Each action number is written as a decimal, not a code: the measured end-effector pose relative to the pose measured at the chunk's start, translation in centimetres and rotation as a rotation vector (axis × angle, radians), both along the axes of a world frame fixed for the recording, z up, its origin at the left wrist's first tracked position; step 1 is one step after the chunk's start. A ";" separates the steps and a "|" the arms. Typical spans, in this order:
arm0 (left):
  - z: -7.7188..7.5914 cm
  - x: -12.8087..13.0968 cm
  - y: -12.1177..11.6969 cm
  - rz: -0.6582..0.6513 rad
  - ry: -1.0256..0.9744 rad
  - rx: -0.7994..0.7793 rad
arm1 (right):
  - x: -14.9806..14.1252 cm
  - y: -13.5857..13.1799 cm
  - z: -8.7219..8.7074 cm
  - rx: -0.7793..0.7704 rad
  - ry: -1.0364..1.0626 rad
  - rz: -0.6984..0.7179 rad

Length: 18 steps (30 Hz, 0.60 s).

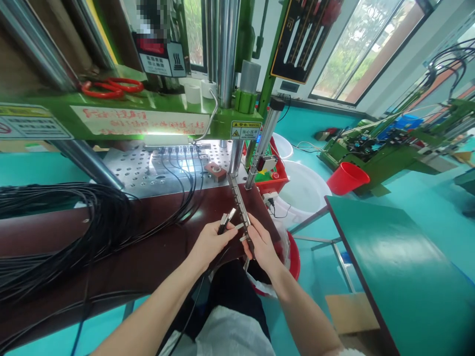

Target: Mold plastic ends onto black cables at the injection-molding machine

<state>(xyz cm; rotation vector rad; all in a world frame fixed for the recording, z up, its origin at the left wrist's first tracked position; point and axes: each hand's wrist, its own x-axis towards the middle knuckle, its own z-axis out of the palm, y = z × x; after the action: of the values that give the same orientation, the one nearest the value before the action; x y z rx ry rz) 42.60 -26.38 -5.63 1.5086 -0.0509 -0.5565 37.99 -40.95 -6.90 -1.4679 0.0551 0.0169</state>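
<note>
My left hand [211,243] pinches a small black piece with silvery metal ends, which looks like a cable connector [225,222]. Its fingertips come close to a long notched metal bar [240,201], whose far end reaches the metal plate's front edge. Around the near end of that bar my right hand [261,241] is closed. Small metal parts show between the two hands, too small to name. Black cables [185,198] run from the lit mould area on the perforated metal plate [129,170] across the brown tabletop [156,242].
Left on the tabletop lies a thick bundle of black cables [111,217]. A green press frame [222,118] with red-handled scissors [111,88] stands ahead. A reddish block [215,171] rests on the plate. At right are a red bin [348,178] and a green table [404,257].
</note>
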 end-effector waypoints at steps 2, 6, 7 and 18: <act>0.1 -0.1 0.0 -0.034 -0.087 0.080 | 0.0 -0.1 0.0 -0.004 -0.017 0.011; 0.2 -0.1 0.1 -0.051 -0.206 0.144 | -0.1 -0.2 0.0 -0.002 -0.016 0.017; 0.2 -0.1 0.1 -0.051 -0.228 0.151 | -0.1 -0.2 0.0 -0.003 -0.010 0.020; -0.5 -0.3 0.2 -0.047 -0.297 0.159 | 0.1 -0.5 0.0 -0.118 0.019 0.075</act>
<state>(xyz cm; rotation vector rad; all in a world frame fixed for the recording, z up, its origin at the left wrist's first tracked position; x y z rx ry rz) 42.32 -26.14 -6.10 1.7394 -0.2782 -0.3766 38.09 -41.44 -6.90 -1.5877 0.0171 0.0898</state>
